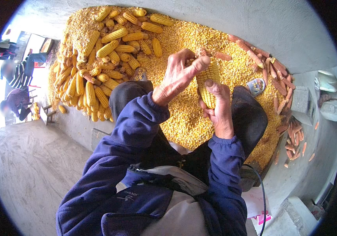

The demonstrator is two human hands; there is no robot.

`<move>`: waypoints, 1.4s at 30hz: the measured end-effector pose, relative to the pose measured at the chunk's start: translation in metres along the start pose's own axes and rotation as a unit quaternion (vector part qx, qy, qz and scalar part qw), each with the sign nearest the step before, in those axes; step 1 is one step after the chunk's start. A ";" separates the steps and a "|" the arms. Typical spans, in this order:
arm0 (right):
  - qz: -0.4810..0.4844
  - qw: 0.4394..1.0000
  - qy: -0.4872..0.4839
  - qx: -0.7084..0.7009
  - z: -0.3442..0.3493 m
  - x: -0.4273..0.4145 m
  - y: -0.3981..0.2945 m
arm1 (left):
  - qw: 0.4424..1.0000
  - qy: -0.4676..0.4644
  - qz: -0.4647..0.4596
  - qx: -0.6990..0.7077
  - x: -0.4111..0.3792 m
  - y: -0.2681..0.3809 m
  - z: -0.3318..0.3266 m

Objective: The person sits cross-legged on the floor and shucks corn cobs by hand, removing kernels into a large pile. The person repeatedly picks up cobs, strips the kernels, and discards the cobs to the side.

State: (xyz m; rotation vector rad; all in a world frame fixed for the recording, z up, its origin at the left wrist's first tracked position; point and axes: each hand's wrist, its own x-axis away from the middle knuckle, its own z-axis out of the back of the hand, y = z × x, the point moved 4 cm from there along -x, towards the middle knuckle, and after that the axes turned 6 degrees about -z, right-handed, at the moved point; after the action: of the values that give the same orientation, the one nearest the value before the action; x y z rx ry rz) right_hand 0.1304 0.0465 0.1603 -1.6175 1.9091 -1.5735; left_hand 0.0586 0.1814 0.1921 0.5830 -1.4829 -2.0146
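Note:
An ear of yellow corn (208,78) stands nearly upright between my two hands, above a heap of loose kernels (186,126). My right hand (220,101) is wrapped around its lower part, with the thumb across the kernels. My left hand (180,70) is at the top end, its thumb lying on the ear and its fingers curled beside it. Some loose kernels show beneath the left fingers; whether a cob is also in that hand, I cannot tell. A reddish bare cob (223,56) lies on the kernels just behind the ear.
Unshelled corn ears (108,48) are piled at the left. Bare cobs (277,67) lie at the right edge of the heap, near a concrete block (302,104) and a metal shovel (327,81). A wall (215,14) runs behind. Two people (19,72) sit at far left.

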 end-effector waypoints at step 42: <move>-0.167 0.845 -0.325 -0.390 -0.014 -0.008 0.018 | 0.996 -0.028 -0.064 0.047 0.002 0.004 -0.011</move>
State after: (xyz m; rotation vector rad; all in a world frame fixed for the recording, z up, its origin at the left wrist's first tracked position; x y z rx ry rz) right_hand 0.1127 0.0584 0.1488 -2.4597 1.9942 -0.1108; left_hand 0.0650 0.1708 0.1929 0.6813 -1.6175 -2.0819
